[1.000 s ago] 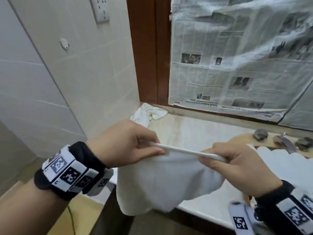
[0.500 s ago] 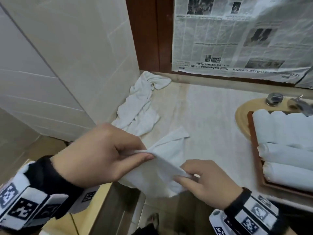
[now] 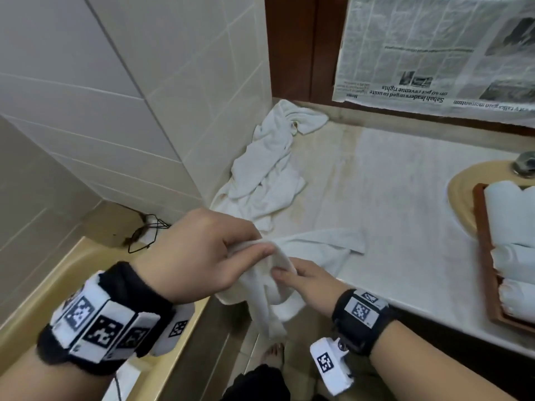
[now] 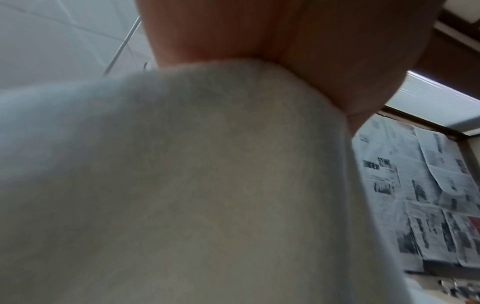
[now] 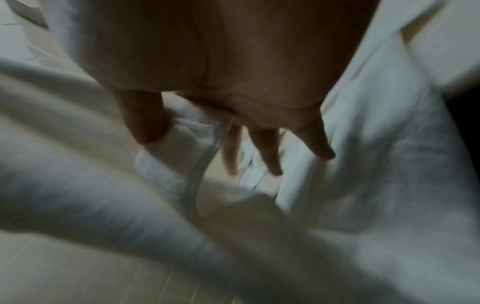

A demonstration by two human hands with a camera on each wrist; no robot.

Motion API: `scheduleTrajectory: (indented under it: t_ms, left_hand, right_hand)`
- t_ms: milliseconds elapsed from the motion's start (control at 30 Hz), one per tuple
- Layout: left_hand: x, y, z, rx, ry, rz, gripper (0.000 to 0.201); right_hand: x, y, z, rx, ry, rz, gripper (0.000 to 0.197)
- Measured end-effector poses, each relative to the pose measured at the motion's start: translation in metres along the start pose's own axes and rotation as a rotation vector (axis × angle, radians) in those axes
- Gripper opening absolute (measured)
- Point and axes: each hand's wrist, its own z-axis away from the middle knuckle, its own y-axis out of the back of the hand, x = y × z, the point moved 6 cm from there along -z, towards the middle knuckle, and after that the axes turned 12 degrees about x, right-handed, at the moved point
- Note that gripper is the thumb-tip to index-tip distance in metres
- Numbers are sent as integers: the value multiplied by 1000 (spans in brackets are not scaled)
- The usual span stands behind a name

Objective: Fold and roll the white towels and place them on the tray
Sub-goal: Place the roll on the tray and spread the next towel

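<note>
Here, both hands pinch one limp terry towel (image 3: 315,244): left hand (image 3: 199,253), right hand (image 3: 309,285). Three rolled towels (image 3: 512,241) fill one wooden tray (image 3: 482,241).

Right hand (image 5: 233,72) on blurred white towel (image 5: 376,185)

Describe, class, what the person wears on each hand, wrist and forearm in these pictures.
Both hands are bare, no gloves or rings in view. The left wrist carries a black fabric band ringed with white blocks bearing black square-pattern markers. The right wrist has a matching black band with white marker blocks, one hanging below with a small lens. Forearms are sleeveless.
</note>
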Motion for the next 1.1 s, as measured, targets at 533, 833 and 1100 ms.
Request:
scheduleTrajectory:
  t_ms: [533,833,1100]
  left_hand:
    - [-35,-54,-39,98,129,180,29]
    - [-8,-149,-11,-154,49,246,38]
    - [18,-164,-13,-72,-42,220,31]
  right_hand:
    - [-4,101,82,352,74,220,41]
    - [11,171,135,516,77,678,33]
    - [21,145,118,519,137,717,53]
